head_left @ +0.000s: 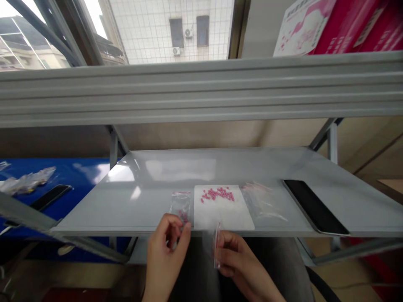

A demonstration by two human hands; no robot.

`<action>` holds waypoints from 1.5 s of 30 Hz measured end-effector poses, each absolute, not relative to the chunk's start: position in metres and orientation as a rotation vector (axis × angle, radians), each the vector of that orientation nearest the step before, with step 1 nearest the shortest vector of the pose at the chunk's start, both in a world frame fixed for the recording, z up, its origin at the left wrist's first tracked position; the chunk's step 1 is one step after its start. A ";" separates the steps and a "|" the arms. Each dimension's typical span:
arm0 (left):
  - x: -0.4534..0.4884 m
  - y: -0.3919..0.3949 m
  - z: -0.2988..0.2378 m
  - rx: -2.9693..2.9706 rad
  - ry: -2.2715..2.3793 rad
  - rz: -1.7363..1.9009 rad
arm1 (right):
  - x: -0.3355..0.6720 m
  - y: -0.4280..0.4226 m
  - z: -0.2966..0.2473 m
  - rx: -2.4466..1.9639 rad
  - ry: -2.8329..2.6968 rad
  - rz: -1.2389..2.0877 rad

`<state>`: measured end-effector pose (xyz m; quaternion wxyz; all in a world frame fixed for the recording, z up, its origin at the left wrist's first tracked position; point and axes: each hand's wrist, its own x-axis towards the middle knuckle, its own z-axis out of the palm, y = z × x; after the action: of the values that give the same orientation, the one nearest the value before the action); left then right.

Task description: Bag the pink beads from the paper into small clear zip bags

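Note:
My right hand [233, 256] is closed, pinching a small clear zip bag [217, 247] with a red seal line by its edge, just in front of the table edge. My left hand [168, 247] has loosely curled fingers, with a small gap between thumb and index finger; I see nothing in it. Its fingertips are right beside the lower end of another zip bag [181, 203], which lies flat with a few pink beads inside. On a white sheet [223, 216] between and beyond my hands, several loose pink beads [218, 193] are spread near the far side.
A loose pile of clear zip bags [264, 201] lies right of the sheet. Farther right rests a dark phone-like device [315, 206]. A grey metal beam [201, 92] crosses above the tabletop. At left, a blue surface [85, 172] holds bagged items [31, 180] and another phone [52, 196].

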<state>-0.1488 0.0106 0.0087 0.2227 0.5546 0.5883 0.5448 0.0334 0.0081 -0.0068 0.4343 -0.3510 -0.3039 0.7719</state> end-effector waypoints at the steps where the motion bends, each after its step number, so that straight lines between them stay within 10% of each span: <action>1: -0.144 0.008 0.009 1.533 1.516 1.413 | 0.031 0.007 -0.006 -0.873 -0.778 1.939; 18: -0.128 -0.004 0.001 1.556 1.171 0.755 | 0.031 0.009 -0.010 -0.980 -1.305 1.873; 28: -0.127 -0.008 0.006 1.895 1.433 1.067 | 0.030 0.006 0.007 -1.305 -1.583 1.298; 45: -0.137 -0.006 0.005 2.106 1.325 1.270 | 0.033 0.014 0.027 -1.363 -1.593 1.304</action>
<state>-0.1369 -0.0063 0.0050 0.1733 0.7425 0.4670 0.4478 0.0326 0.0143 0.0275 0.3301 -0.5211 -0.6092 0.4984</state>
